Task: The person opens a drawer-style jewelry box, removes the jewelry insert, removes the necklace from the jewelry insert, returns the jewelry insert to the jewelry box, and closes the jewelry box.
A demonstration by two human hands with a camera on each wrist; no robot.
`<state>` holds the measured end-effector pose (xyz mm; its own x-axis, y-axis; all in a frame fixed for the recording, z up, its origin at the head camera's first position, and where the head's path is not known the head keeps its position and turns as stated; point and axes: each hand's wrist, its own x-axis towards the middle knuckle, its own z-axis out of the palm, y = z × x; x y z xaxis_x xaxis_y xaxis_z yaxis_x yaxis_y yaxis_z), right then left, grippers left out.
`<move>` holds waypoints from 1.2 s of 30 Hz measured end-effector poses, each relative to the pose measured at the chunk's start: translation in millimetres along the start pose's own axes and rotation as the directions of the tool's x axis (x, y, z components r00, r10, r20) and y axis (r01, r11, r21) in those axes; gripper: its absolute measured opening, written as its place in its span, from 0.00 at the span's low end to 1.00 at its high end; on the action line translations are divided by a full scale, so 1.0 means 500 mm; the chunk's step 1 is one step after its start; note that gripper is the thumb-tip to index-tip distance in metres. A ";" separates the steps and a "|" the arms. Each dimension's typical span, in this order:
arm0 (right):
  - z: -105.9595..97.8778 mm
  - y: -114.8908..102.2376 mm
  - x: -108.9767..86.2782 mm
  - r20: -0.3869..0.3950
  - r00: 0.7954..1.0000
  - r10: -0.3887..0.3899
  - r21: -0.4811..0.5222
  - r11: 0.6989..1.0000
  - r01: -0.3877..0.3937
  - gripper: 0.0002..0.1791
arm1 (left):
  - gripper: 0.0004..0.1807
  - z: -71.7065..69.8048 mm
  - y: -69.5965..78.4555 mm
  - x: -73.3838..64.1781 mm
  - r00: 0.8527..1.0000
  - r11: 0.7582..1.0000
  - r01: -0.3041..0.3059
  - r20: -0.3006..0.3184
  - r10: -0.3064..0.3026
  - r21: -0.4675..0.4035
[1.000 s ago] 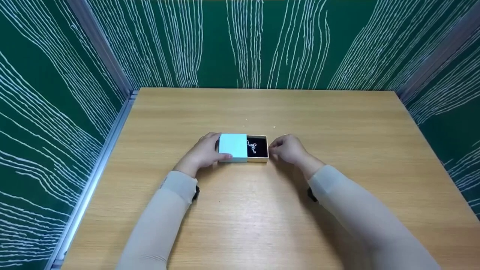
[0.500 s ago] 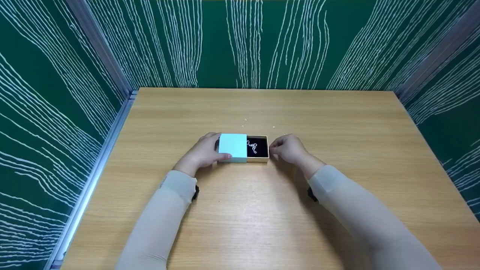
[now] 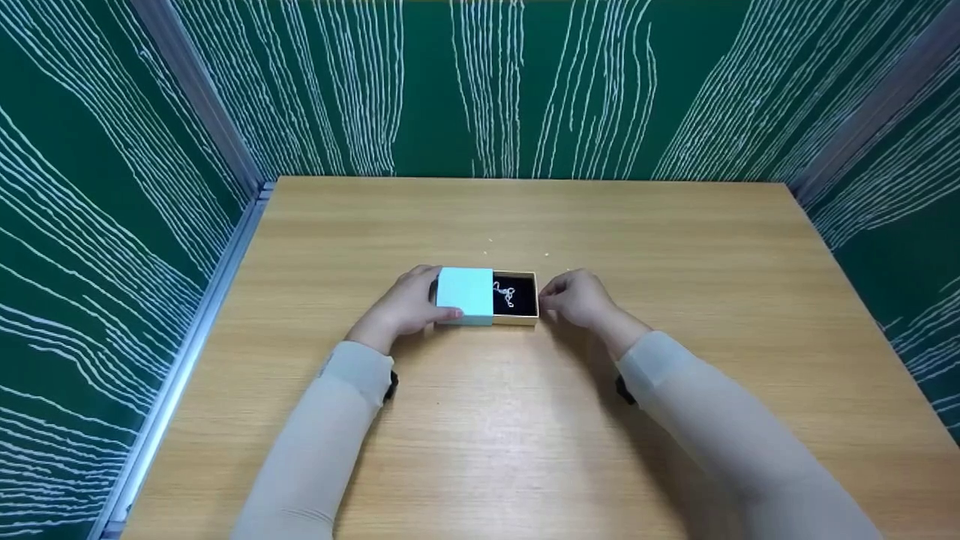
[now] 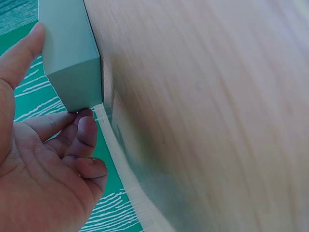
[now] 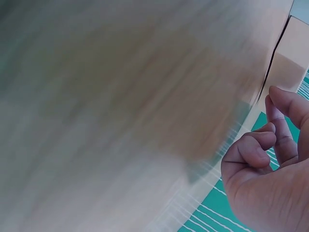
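A light-blue jewelry box sleeve (image 3: 465,296) lies on the table, with its cream inner tray (image 3: 515,320) sticking out on the right. On the tray's black lining rests a silver chain (image 3: 505,292), its left end reaching to the sleeve's edge. My left hand (image 3: 409,304) grips the sleeve from the left, thumb on its near side and fingers at the far side. At the tray's right end, my right hand (image 3: 579,298) pinches with thumb and index finger, the other fingers curled in. What exactly sits between those fingertips (image 5: 276,92) I cannot tell.
The wooden table (image 3: 480,420) carries a few tiny pale specks (image 3: 547,254) just beyond the box. Green panels (image 3: 431,90) with white wavy lines enclose the back and both sides. A metal rail (image 3: 199,330) runs along the left edge.
The tray's end and my right hand have edged very slightly rightward, so the tray protrudes a touch farther. My left hand and the sleeve stay in place.
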<state>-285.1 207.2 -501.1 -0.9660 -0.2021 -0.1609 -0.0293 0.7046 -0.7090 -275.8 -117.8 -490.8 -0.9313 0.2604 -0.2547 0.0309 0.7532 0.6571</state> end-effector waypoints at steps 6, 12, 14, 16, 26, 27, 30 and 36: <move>0.001 0.005 -0.002 0.010 1.000 -0.009 0.015 1.000 0.009 0.10 | 0.56 -0.001 -0.001 0.000 1.000 1.000 -0.015 0.008 0.015 0.011; 0.000 0.004 -0.004 0.013 1.000 -0.009 0.025 1.000 0.009 0.11 | 0.56 -0.001 -0.001 0.000 1.000 1.000 -0.007 0.016 0.006 0.006; -0.001 0.004 -0.004 0.013 1.000 -0.009 0.029 1.000 0.009 0.11 | 0.56 -0.001 -0.001 0.000 1.000 1.000 -0.005 0.015 0.005 0.003; -0.001 0.004 -0.004 0.010 1.000 -0.012 0.029 1.000 0.012 0.11 | 0.56 -0.001 0.000 0.000 1.000 1.000 -0.004 0.014 0.004 0.001; -0.001 0.004 -0.002 0.005 1.000 -0.001 0.044 0.999 0.001 0.10 | 0.56 -0.003 0.002 -0.001 1.000 1.000 0.000 0.010 0.000 0.004; -0.002 0.004 -0.002 0.008 1.000 0.001 0.046 0.999 -0.001 0.10 | 0.56 -0.003 0.003 -0.001 1.000 1.000 0.000 0.010 0.000 0.003; -0.004 0.003 -0.003 0.014 1.000 0.001 0.041 0.999 -0.002 0.11 | 0.56 -0.003 0.003 -0.002 1.000 1.000 -0.002 0.011 0.002 0.002; -0.003 0.006 -0.002 0.019 1.000 -0.007 0.034 0.999 0.006 0.11 | 0.56 -0.002 0.004 -0.002 1.000 1.000 -0.006 0.017 0.006 0.006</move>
<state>-284.4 210.5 -502.0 -0.9609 -0.2197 -0.1687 -0.0266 0.6794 -0.7333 -275.4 -117.4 -488.5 -0.9249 0.2747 -0.2629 0.0384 0.7553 0.6543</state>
